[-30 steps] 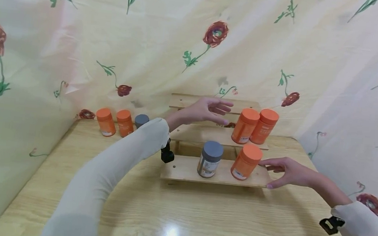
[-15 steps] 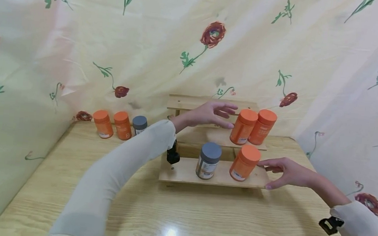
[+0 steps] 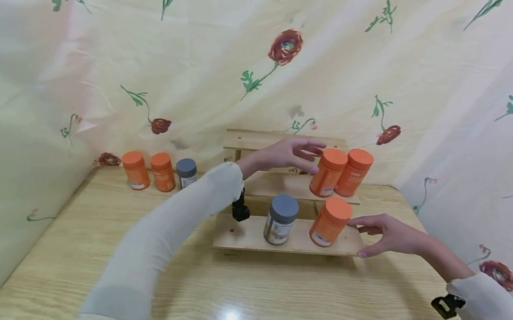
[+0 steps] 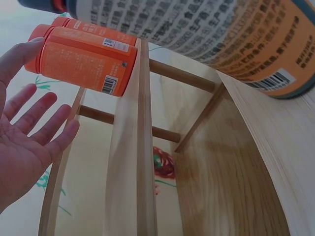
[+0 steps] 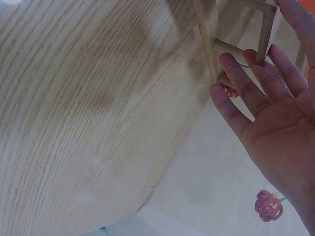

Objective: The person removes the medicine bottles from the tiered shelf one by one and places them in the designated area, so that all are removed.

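A stepped wooden rack [image 3: 242,236] stands on the table. Two orange jars sit side by side on its middle shelf: a left one [image 3: 327,176] and a right one [image 3: 355,174]. My left hand [image 3: 282,155] reaches over the rack, fingers extended, its thumb at the left jar's lid; whether it touches is unclear. The left wrist view shows that palm [image 4: 22,157] with fingers spread. On the lowest shelf stand a grey-lidded jar [image 3: 280,221] and another orange jar [image 3: 328,226]. My right hand [image 3: 390,237] rests thumb and fingertips against that shelf's right end, fingers fairly straight.
Left of the rack, two orange jars [image 3: 136,171] and a grey-lidded jar [image 3: 186,174] stand on the table [image 3: 188,287], the grey one partly behind my left sleeve. A flower-patterned cloth [image 3: 210,63] hangs behind and at both sides.
My left hand has moved right to the left orange jar on the middle shelf. My right hand stays at the rack's end. The head view has shifted slightly.
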`<state>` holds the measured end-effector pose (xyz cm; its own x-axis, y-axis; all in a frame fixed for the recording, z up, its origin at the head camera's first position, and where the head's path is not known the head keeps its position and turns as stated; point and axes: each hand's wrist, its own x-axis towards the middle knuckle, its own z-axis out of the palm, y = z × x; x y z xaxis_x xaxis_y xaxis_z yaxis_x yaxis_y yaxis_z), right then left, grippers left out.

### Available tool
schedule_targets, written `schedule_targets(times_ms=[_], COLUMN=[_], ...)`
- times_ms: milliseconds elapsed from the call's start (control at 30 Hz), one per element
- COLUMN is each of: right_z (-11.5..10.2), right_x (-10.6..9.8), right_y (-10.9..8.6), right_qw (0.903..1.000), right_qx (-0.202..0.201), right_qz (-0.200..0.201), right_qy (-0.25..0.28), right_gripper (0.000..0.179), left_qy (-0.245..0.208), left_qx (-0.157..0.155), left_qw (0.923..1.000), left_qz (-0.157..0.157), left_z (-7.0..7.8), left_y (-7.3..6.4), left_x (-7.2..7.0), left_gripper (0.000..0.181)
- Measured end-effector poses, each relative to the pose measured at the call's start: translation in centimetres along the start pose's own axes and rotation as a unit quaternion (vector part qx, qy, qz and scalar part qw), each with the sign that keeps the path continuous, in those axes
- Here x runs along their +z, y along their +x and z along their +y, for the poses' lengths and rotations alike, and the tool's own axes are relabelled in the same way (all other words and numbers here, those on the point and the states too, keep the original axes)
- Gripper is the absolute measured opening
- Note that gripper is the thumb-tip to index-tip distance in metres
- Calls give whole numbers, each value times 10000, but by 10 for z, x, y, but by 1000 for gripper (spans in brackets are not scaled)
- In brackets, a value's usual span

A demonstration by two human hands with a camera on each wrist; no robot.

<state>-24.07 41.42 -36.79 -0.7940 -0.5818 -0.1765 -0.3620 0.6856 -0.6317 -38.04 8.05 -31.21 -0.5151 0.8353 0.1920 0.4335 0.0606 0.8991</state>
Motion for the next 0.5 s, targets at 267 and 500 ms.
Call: schedule_targets(times_ms=[267,500], right_z=[1,2], right_x=[1,1], right_y=[1,1], right_qw=[10000,10000], right_qx=[20,5], right_qz=[-4,10], right_qy=[7,-32], right_gripper=[67,67], left_qy=[-42,-256], left_qx=[111,91], left_qw=[9998,9994], left_qz=[-127,-201], left_z=[-4,-8], left_y=[9,14], left_x=[4,7], left_gripper=[66,65])
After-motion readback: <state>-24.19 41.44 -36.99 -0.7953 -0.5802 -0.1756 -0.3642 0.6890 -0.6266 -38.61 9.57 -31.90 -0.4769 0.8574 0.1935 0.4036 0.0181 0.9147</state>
